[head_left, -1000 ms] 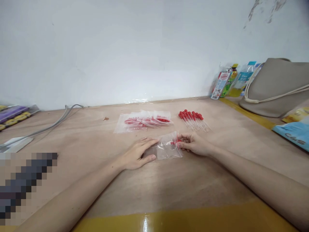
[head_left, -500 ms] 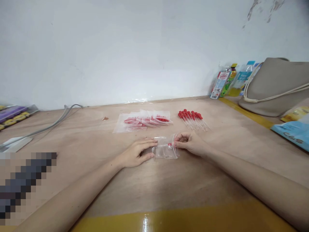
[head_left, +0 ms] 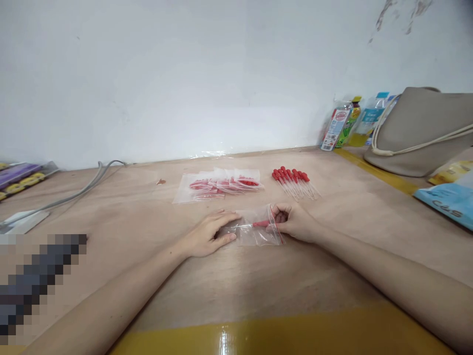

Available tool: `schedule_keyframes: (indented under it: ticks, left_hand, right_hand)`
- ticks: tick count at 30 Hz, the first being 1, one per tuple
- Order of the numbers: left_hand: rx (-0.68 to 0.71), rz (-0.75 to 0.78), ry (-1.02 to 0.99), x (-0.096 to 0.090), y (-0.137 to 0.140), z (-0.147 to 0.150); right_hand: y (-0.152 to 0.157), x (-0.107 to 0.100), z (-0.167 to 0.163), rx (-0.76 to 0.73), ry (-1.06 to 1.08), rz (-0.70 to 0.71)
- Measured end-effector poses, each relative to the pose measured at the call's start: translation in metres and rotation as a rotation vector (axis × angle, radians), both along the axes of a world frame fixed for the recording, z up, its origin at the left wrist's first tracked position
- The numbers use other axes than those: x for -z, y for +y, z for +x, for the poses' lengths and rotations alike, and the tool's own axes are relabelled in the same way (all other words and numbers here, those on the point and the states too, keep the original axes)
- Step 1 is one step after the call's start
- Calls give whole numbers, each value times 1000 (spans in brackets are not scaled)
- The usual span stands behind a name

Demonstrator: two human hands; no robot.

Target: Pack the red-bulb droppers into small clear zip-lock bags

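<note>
A clear zip bag with a red strip along its mouth lies flat on the table. Inside it is a glass dropper with a red rubber bulb, its thin tube pointing left. My left hand rests over the bag's closed end, thumb and fingers apart. At the mouth on the right, my right hand is closed in a pinch on the bulb end of the dropper. More red-bulbed droppers lie in a row behind my right hand. Farther back, several bags with red-bulbed droppers overlap in a pile.
Drink bottles, a carton and a grey bag stand at the back right, with a blue packet in front. A grey cable and a purple-yellow package are on the left. A white wall rises behind the table.
The dropper's bulb and tube now show more fully inside the bag. The bag's mouth has slid to the right around my right fingers. My left hand has stayed in place.
</note>
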State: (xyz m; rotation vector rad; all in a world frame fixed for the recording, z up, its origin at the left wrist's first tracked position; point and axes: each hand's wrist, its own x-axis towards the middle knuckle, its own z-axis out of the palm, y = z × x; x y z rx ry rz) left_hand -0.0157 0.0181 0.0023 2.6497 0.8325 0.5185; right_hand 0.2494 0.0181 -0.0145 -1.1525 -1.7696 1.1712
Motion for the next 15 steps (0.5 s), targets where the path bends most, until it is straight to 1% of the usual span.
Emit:
schedule_keyframes:
  ticks: [3,5,9,12,13,15]
  left_hand:
    - [-22,-24,-28,0,-1,-1]
    - [-7,-30,-46,1,0,-1]
    - [24,-45,-50,2,3,-2]
    - [22,-63,-27,2,4,-3]
    - [19,-68,-16,2,4,-4]
    - [18,-73,-2,3,4,-4]
  right_hand:
    - [3,-3,7,-119,38,-22]
    - [4,-3,10,-136,38,-45]
    - [6,-1,12,-38,24,-60]
    - [8,-2,15,53,10,-66]
    - [9,-3,18,104,-30,-48]
    - [14,-7,24,228,-199,75]
